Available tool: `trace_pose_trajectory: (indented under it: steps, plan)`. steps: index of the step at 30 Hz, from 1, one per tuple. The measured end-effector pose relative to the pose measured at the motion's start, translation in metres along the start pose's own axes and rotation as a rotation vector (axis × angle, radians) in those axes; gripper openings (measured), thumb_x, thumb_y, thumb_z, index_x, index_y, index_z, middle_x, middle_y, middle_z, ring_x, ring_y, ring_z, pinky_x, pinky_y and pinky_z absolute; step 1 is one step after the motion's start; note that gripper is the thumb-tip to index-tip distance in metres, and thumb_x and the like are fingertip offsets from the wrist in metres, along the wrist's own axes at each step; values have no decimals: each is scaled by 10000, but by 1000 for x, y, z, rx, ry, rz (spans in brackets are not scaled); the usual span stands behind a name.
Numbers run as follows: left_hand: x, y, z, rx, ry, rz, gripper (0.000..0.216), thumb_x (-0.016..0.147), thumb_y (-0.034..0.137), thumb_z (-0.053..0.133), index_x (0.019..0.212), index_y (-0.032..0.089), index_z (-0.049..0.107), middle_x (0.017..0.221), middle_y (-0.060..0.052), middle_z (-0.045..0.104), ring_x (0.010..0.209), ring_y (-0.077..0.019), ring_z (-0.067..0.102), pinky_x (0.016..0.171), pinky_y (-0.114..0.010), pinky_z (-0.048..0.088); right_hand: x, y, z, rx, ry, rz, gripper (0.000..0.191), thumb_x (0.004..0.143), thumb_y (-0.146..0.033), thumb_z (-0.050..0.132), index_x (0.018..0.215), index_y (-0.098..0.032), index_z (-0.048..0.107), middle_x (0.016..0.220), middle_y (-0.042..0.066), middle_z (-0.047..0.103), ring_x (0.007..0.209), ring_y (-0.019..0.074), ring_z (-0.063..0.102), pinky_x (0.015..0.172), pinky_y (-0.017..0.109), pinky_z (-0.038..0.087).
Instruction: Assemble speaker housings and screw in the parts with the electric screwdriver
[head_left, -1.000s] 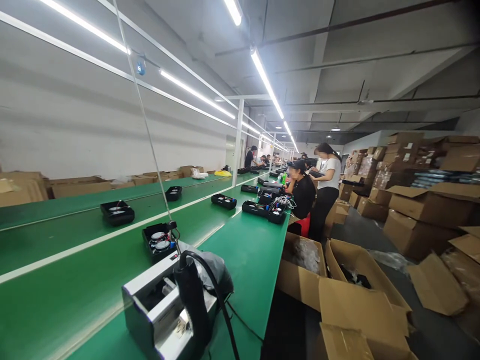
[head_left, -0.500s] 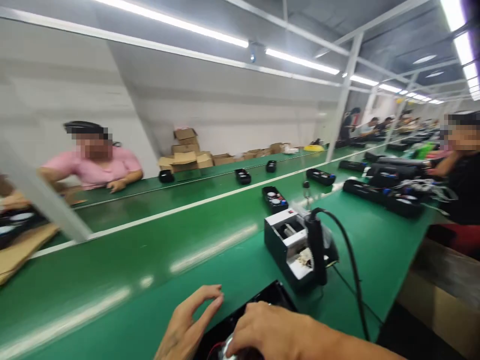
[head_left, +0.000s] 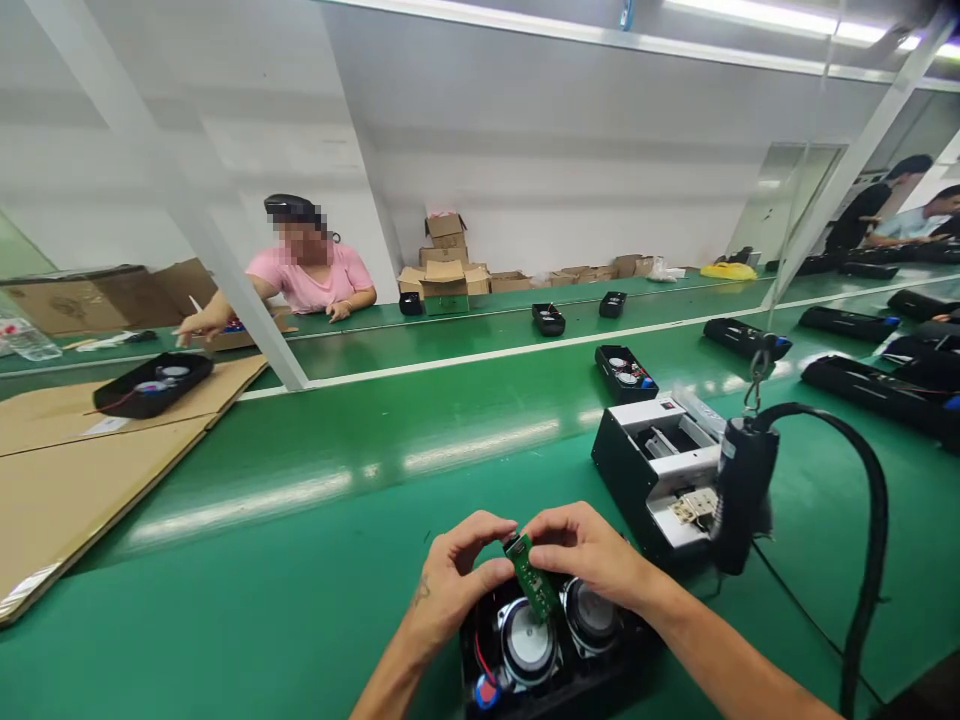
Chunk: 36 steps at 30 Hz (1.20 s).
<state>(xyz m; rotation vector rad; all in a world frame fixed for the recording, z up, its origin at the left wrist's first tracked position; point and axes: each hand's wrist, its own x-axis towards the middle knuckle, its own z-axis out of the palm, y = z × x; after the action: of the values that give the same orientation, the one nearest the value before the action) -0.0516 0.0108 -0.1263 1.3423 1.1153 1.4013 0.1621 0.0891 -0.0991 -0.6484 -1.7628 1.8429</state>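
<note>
A green circuit board point(head_left: 534, 582) is pinched at its upper end between my left hand point(head_left: 471, 560) and my right hand point(head_left: 581, 550). It tilts above a black speaker housing point(head_left: 592, 690) on the green bench. Two round speakers sit in the housing, a left speaker point(head_left: 529, 638) and a right speaker point(head_left: 592, 612), with the board's lower end between them. A blue-capped part point(head_left: 486, 691) with red and black wires lies at the housing's near left corner. My right wrist hides part of the housing's far side.
A black-and-white dispenser box point(head_left: 652, 480) stands beyond my right hand. Beside it hangs a black electric screwdriver point(head_left: 742, 490) with a thick cable. Several speaker housings rest along the line. Cardboard point(head_left: 112, 480) covers the left side, and a co-worker in pink point(head_left: 315, 275) sits opposite.
The view has swung left and down. My right hand has come up from inside the housing, and both hands now hold the circuit board; my left hand was open before.
</note>
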Motion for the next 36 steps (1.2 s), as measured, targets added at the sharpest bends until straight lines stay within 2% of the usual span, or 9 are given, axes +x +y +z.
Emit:
trace_pose_trajectory:
  steps: [5,14,18,22,28,32,36]
  plan:
    - [1,6,5,-31,-9,82,341,658,526,990,926,344,883,917,-41,753,912,-187,707,881,-304,561,-3,0,2,-59,32,-19,177,799,-305,836,932,-195,874,898,32,810,846,194,680,820,294,496]
    - [-2,5,9,1,-4,108,363,580,417,1047,888,320,884,902,-36,739,870,-178,696,835,-283,549,-10,-3,0,-81,-33,-70,169,877,-274,792,1012,-233,887,1001,37,818,916,199,704,833,279,505]
    - [-2,8,11,25,35,74,384,546,397,1061,862,283,873,880,-31,729,849,-178,682,811,-270,528,-12,-6,-1,-74,-43,21,189,884,-266,760,1025,-217,875,948,26,804,850,190,673,807,289,488]
    - [-1,11,14,41,51,39,450,500,415,1072,858,252,853,855,-21,729,835,-182,660,801,-269,511,-10,-7,-3,40,-89,71,226,871,-350,793,997,-168,837,853,16,733,763,161,596,742,277,445]
    - [-4,20,23,139,118,-144,385,520,346,1035,775,221,775,772,23,702,782,-171,621,776,-269,461,-9,-2,-5,169,-54,88,449,877,-397,842,1223,-172,665,738,-44,629,683,126,504,685,249,383]
    - [-5,23,25,192,109,-241,335,555,332,977,784,221,760,808,22,735,823,-186,642,835,-287,456,-9,-2,-3,106,-44,90,394,906,-396,804,1180,-169,634,707,-48,621,665,126,475,662,245,365]
    - [-5,22,23,222,124,-241,284,611,339,931,796,224,748,832,16,739,862,-197,657,876,-296,482,-10,-5,1,-51,-7,72,218,927,-332,729,1078,-180,688,659,-49,624,607,124,491,606,244,341]
